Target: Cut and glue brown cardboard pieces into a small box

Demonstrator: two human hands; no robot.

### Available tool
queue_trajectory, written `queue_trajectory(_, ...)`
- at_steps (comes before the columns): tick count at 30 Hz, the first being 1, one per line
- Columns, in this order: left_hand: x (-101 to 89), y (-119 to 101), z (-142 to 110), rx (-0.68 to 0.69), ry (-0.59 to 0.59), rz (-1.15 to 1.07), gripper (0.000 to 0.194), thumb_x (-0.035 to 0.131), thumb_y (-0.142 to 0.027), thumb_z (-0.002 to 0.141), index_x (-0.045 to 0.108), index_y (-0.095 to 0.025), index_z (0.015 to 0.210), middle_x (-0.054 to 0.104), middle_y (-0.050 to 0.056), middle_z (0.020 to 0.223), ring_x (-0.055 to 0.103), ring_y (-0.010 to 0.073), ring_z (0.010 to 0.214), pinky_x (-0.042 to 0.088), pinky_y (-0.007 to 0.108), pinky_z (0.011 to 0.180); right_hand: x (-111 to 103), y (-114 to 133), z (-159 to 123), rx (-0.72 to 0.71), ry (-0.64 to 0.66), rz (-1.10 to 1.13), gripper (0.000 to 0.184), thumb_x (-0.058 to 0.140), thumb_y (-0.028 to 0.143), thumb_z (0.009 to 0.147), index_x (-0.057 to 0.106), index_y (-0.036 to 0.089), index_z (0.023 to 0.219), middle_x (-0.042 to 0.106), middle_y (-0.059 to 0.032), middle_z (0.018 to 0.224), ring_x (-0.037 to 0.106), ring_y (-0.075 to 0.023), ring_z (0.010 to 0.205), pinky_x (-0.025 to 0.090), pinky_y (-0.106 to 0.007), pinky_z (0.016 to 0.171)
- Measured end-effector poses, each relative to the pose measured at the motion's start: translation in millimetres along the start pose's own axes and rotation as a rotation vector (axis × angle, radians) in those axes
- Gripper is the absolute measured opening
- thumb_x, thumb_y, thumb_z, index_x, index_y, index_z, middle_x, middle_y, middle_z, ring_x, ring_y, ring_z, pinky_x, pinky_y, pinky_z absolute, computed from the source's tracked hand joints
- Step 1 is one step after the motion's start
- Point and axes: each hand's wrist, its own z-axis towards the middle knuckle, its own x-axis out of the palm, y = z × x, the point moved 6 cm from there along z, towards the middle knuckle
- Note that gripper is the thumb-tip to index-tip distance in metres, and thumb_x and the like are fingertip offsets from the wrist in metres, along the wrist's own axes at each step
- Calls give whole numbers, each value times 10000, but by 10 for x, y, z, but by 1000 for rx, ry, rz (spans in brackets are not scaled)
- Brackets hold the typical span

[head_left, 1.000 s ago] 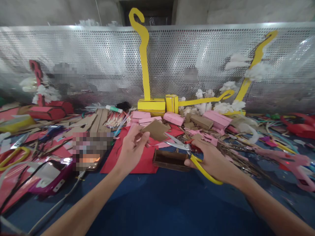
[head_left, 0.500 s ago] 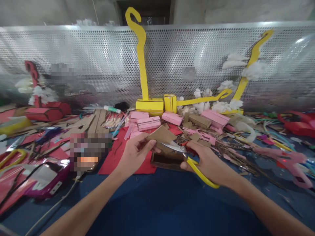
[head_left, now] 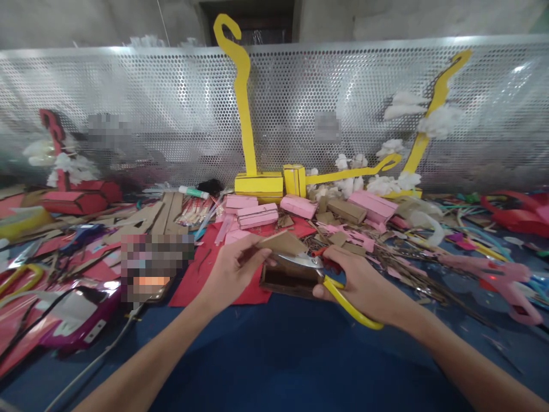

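My left hand pinches a small brown piece of cardboard by its left edge. In my right hand is a pair of scissors with yellow and red handles, the fingers closed round the grips. The blades lie at the lower edge of the cardboard, near my left fingertips. Below both hands an open-topped brown cardboard box rests on the blue tabletop, partly on a sheet of red paper.
Behind stand yellow hook-topped shapes against a perforated metal panel. Several pink boxes lie before them. A pink glue gun is at right; a purple power strip, its cord and a phone are at left.
The scissors' blades have moved left and come to the cardboard's lower edge, closing together. The cardboard has tilted flatter and dropped slightly; a loose brown bit shows beyond my right hand.
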Motion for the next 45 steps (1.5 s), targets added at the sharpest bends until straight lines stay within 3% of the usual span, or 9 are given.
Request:
queue_trajectory(4, 57, -8, -17, -12, 25, 10, 202, 597, -313, 963, 689, -165, 861, 765, 53, 764, 738, 171, 722, 594, 273, 717, 6, 25, -3, -9, -22, -8, 397, 757, 522, 811, 595, 225, 1018, 676, -66, 1013, 646, -247, 872, 477, -332, 759)
queue_trajectory(10, 55, 83, -12, -109, -34, -133, 236, 648, -372, 935, 683, -141, 896, 766, 67, 756, 743, 180, 693, 614, 283, 700, -2, 21, 1, -10, -73, -85, 376, 737, 539, 823, 559, 220, 912, 653, -57, 923, 596, -223, 776, 445, -314, 685)
queue_trajectory(14, 11, 106, -3, -118, -78, -170, 240, 667, -388, 919, 683, -149, 920, 772, 58, 785, 750, 185, 712, 625, 296, 722, -33, 4, -6, -24, -97, -113, 399, 726, 542, 831, 577, 213, 1002, 658, -85, 1004, 622, -254, 861, 466, -337, 740)
queue_trajectory(16, 4, 95, -3, -100, -71, -126, 243, 658, -393, 924, 683, -152, 914, 774, 59, 783, 752, 187, 712, 622, 290, 704, -29, -3, -9, -26, -80, -108, 410, 726, 531, 834, 578, 211, 1043, 659, -92, 1041, 633, -270, 912, 472, -351, 779)
queue_trajectory(20, 15, 76, -13, -87, -52, -87, 244, 644, -393, 934, 683, -155, 894, 772, 57, 765, 749, 182, 702, 616, 275, 685, 2, -19, -18, -1, -49, -95, 380, 720, 536, 836, 561, 221, 976, 656, -65, 992, 619, -243, 827, 455, -334, 725)
queue_trajectory(30, 78, 119, -24, -137, 12, -205, 218, 656, -346, 940, 677, -130, 922, 773, 71, 774, 748, 172, 708, 607, 261, 676, -2, 5, -14, -16, -74, -150, 422, 696, 588, 844, 488, 228, 773, 584, -17, 784, 523, -189, 691, 363, -295, 635)
queue_trajectory(37, 110, 202, -18, -191, 18, -301, 242, 684, -369, 922, 680, -127, 914, 764, 64, 758, 739, 161, 698, 594, 253, 679, -56, 49, -20, -37, -107, -134, 447, 716, 593, 824, 482, 225, 723, 563, -8, 723, 479, -158, 626, 345, -279, 583)
queue_trajectory(45, 108, 153, -23, -209, 5, -300, 298, 712, -416, 893, 682, -120, 914, 759, 59, 729, 739, 161, 681, 596, 245, 671, -49, 10, -35, -57, -127, -130, 467, 751, 562, 801, 453, 219, 696, 533, 14, 693, 459, -140, 619, 329, -260, 582)
